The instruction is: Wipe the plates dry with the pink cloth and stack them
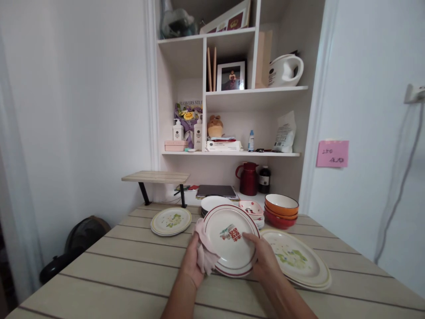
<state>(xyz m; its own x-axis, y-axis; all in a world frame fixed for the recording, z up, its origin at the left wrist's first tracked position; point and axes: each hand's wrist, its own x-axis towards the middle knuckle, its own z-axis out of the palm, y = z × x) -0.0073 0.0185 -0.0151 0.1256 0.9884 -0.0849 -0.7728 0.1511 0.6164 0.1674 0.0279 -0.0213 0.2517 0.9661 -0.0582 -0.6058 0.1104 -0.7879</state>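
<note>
A white plate (pixel 221 250) with a dark red rim and a red and green print is tilted up toward me over the table. A second red-rimmed edge shows just below it, as of another plate. My right hand (pixel 264 254) grips the plate's right rim, with a finger lying on its face. My left hand (pixel 192 259) is closed round a pink cloth (pixel 206 254), which touches the plate's left edge. To the right lie large oval plates (pixel 314 266) with a yellow-green rim, stacked. Smaller floral plates (pixel 171 220) sit at the left.
Behind the held plate are white and dark plates (pixel 215 203), small pink-patterned bowls (pixel 251 207) and stacked orange and red bowls (pixel 281 204). A small raised stand (pixel 156 177) stands at the back left. A red jug (pixel 249 179) and dark bottle (pixel 264 179) are below the shelves.
</note>
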